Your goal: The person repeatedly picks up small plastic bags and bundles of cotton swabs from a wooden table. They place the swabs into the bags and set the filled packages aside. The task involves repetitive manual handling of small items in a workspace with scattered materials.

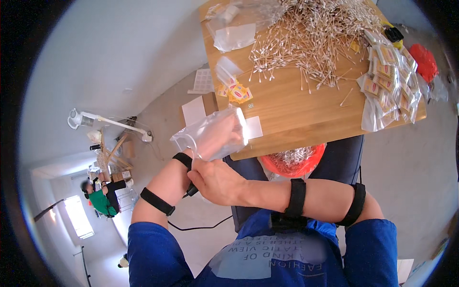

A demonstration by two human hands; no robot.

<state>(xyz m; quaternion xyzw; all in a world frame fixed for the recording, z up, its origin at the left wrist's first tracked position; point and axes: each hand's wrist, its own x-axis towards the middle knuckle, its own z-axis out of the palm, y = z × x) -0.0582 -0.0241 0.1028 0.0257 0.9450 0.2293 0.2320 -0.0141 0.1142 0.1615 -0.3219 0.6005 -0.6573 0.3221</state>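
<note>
My left hand (224,130) is inside a clear plastic bag (184,139), above the table's near left corner. Its fingers look stretched toward the bag's far end, blurred by the plastic and glare, and I see nothing held in them. Closed at my left wrist, my right hand (217,181) pinches the bag's near edge; the fingertips are partly hidden. A white card (254,127) lies beside the bag on the table. Just beyond it are small yellow printed packets (239,93) and a clear plastic sleeve (226,69).
A large heap of cotton swabs (306,45) covers the wooden table's (287,112) far part. Filled clear packs (385,81) pile along its right edge. A red-lined container of swabs (295,160) stands below the near edge. Another person in green (101,202) is far left.
</note>
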